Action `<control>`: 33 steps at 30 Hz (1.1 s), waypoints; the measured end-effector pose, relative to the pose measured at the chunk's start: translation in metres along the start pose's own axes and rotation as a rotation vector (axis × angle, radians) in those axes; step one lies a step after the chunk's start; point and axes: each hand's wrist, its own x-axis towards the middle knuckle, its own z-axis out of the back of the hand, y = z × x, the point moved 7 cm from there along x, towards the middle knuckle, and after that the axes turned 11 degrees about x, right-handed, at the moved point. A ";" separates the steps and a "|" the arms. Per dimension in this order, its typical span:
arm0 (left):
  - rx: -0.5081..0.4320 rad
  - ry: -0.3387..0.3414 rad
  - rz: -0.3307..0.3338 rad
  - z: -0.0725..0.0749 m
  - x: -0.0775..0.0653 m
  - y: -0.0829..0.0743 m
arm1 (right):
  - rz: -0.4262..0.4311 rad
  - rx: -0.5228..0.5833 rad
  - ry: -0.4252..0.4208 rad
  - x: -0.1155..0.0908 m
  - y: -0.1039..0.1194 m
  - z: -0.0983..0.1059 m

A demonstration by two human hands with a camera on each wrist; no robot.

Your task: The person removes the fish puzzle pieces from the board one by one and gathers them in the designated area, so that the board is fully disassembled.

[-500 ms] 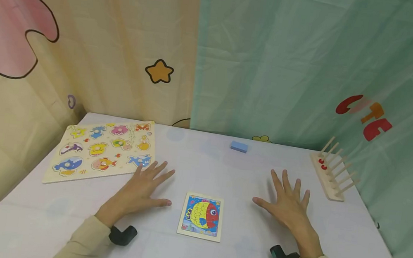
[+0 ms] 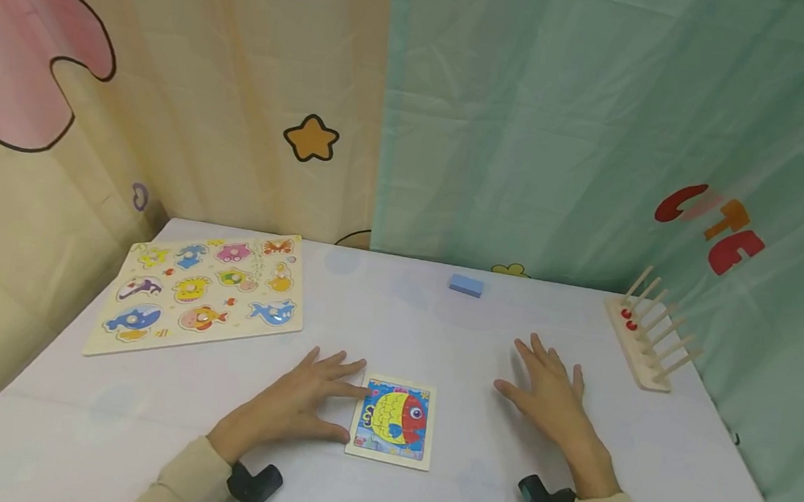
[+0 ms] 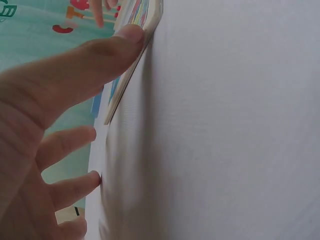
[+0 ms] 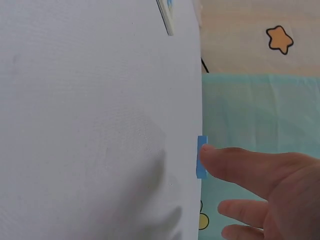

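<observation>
A small jigsaw puzzle (image 2: 396, 422) of a yellow and red fish in a pale frame lies flat on the white table. At its left edge is my left hand (image 2: 293, 402), fingers spread, with the thumb and index fingertip right at the frame. In the left wrist view the thumb (image 3: 112, 52) overlaps the side of the puzzle (image 3: 116, 100). My right hand (image 2: 548, 398) hovers to the right of the puzzle, apart from it, fingers loosely extended and nothing in them. In the right wrist view its thumb overlaps a distant blue block (image 4: 201, 170).
A wooden peg puzzle board (image 2: 205, 293) with sea animals lies at the back left. The blue block (image 2: 466, 285) sits near the table's far edge. At the right stands a wooden peg rack (image 2: 643, 347) with red beads. Curtains hang behind the table (image 2: 395, 323).
My left hand has moved right and toward me, from beside the peg board to the fish puzzle's left edge. The right hand has shifted slightly left, its fingers drawn closer together.
</observation>
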 end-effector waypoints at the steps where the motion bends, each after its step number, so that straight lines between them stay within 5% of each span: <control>1: -0.004 0.003 -0.011 -0.001 0.000 -0.001 | 0.005 0.007 0.001 0.001 0.002 -0.001; 10: 0.034 0.026 -0.036 -0.005 -0.001 -0.005 | 0.030 0.018 0.040 0.010 0.019 -0.018; 17: 0.052 0.023 -0.043 -0.005 -0.001 -0.007 | 0.021 0.152 0.108 0.017 0.040 -0.043; 33: 0.027 0.050 0.008 -0.006 0.001 -0.005 | 0.166 0.194 0.243 0.026 0.096 -0.083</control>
